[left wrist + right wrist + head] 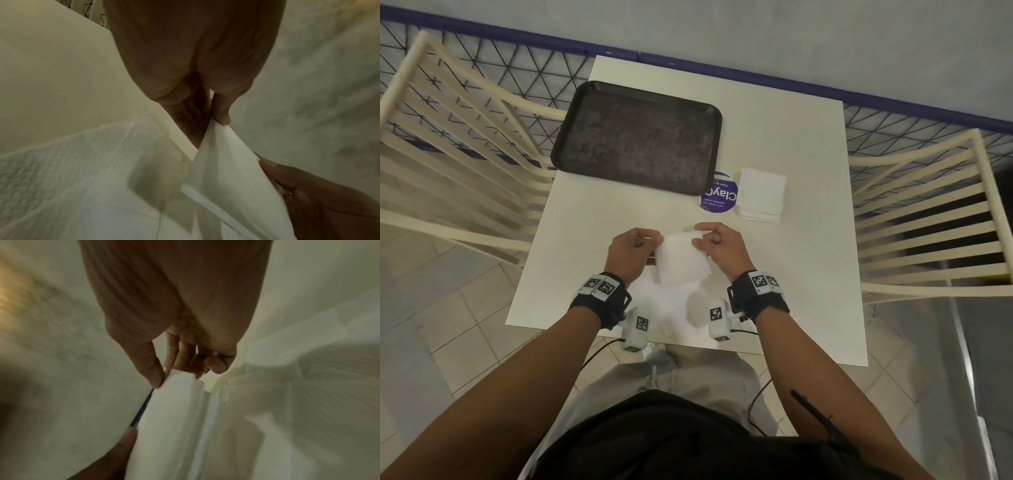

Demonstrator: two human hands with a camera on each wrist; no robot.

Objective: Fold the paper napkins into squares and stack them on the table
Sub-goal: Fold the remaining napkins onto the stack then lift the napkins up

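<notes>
Both hands, left [635, 251] and right [717, 247], pinch one napkin [681, 257] by opposite edges above the table [808, 260] near edge, aligning its fold; the stack [762, 193] waits right.

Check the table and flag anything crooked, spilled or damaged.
Nothing spilled or torn. Two small things: the stack of folded napkins is uneven, its lower layers stepping out past the top one, and the dark tray sits askew to the table edges. Both hands pinch the napkin mid-fold.
</notes>
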